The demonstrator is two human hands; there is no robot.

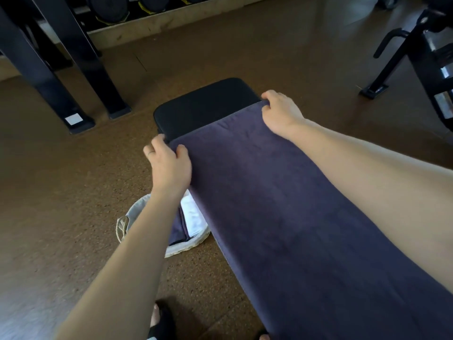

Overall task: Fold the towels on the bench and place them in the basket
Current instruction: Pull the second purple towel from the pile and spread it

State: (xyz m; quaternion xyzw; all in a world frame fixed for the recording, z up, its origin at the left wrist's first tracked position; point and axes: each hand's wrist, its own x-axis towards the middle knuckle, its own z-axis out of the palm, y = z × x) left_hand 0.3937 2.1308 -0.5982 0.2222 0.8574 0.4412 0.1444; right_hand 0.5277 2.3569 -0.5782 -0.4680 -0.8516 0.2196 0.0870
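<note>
A dark purple towel point(282, 204) lies spread lengthwise along the black padded bench point(206, 104), covering all but its far end. My left hand point(169, 165) pinches the towel's far left corner, thumb on top. At the far right corner my right hand point(279, 111) grips the towel's edge with curled fingers. On the floor left of the bench stands a pale woven basket point(181, 247), partly hidden by my left forearm. Inside it lie a folded white towel point(193, 217) and a folded purple towel point(177, 229).
Brown speckled floor surrounds the bench. Black rack legs point(61, 69) stand at the back left, with weight plates behind them. A black machine frame point(416, 52) stands at the far right. My sandalled foot point(161, 320) is near the bench's left side.
</note>
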